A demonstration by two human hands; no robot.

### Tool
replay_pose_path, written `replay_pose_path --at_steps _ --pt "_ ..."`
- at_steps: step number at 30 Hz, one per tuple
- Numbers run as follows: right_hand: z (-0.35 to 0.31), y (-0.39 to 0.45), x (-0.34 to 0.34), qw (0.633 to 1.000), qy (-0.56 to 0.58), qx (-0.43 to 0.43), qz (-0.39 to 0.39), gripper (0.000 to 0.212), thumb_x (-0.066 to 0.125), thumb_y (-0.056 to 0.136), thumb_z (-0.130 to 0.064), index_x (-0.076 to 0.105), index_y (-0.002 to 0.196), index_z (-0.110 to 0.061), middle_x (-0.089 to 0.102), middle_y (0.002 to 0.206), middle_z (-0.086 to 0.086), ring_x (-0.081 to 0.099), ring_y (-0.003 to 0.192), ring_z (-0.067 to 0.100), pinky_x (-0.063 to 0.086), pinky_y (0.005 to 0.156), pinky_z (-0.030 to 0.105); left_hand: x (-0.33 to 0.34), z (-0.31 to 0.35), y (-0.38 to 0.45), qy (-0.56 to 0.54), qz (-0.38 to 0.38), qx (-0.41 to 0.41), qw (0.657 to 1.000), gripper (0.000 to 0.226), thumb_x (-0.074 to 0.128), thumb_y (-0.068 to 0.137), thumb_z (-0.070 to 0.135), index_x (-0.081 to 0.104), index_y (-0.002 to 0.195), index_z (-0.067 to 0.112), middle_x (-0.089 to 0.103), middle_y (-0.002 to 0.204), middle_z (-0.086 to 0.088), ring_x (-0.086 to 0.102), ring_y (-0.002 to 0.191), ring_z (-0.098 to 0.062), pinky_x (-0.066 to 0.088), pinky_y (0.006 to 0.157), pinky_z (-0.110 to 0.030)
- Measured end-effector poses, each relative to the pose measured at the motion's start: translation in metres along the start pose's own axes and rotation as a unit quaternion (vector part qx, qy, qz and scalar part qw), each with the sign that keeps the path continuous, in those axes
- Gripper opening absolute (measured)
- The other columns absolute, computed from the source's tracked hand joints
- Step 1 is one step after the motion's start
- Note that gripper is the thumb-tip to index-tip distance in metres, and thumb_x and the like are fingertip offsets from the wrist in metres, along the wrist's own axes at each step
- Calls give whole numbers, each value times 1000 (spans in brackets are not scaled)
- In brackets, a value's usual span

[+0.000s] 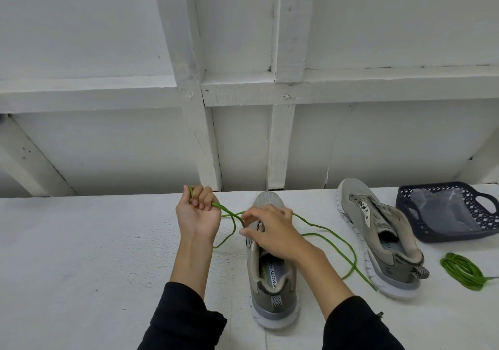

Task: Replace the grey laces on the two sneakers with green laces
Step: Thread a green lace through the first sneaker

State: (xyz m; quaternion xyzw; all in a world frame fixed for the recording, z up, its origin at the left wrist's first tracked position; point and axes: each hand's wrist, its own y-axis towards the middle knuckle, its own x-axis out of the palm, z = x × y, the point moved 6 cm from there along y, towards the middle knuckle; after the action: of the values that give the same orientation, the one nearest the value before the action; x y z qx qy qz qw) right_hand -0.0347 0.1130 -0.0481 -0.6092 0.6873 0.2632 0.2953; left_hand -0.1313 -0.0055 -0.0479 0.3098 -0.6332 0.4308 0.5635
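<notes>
Near sneaker point(271, 274) stood on bench point(81, 255), green lace point(328, 237) gripped left of it by curled left hand point(198, 213), pinched over its eyelets by right hand point(272, 228) fingers point(247, 217), second sneaker point(378, 231) and coiled lace point(463, 270) laid right of it.

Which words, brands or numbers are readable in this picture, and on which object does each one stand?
"MEMORY FO": printed on the insole of the near sneaker; the right hand covers the rest of the word.
"FO": a partial print on the insole of the far sneaker, which lies on its side; the rest is hidden.
A green mark beside the near insole text: too blurred to read.
Dark basket: no text visible.
</notes>
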Motion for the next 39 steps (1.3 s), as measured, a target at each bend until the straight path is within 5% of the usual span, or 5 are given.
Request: replay_pose_path --at_steps 8,18,25,32,39 --pt "6 -2 -18 987 120 -3 109 18 52 97 -20 68 91 -27 64 83 -14 55 80 1 41 82 21 -2 19 2 260 50 86 960 44 38 104 30 33 62 18 26 52 7 21 41 -6 17 36 -17" --pt "17 -6 -40 957 205 26 204 20 69 85 -11 63 74 -27 66 68 -10 59 66 2 48 66 16 7 -23 -13 878 -167 197 403 24 47 99 34 65 113 28 52 120 20 38 119 1 26 102 -25" --pt "35 -11 -40 926 278 78 242 15 66 88 -12 65 77 -22 68 75 5 61 69 15 54 68 32 7 -46 -11 852 -191 73 481 8 68 90 24 74 86 26 73 75 7 67 77 -3 52 80 -22" --pt "61 -10 -26 961 112 223 119 34 69 81 -34 51 105 -18 57 101 -1 54 96 15 39 75 25 -6 -44 3 866 -85 110 480 13 63 92 14 74 94 19 69 77 7 66 72 -10 44 61 -8" --pt "90 -21 -14 899 317 269 139 22 55 92 -14 73 85 -4 71 96 20 59 82 14 45 72 28 -18 -72 5 889 -85 86 442 14 66 85 11 77 93 14 66 74 6 56 65 6 38 60 2"
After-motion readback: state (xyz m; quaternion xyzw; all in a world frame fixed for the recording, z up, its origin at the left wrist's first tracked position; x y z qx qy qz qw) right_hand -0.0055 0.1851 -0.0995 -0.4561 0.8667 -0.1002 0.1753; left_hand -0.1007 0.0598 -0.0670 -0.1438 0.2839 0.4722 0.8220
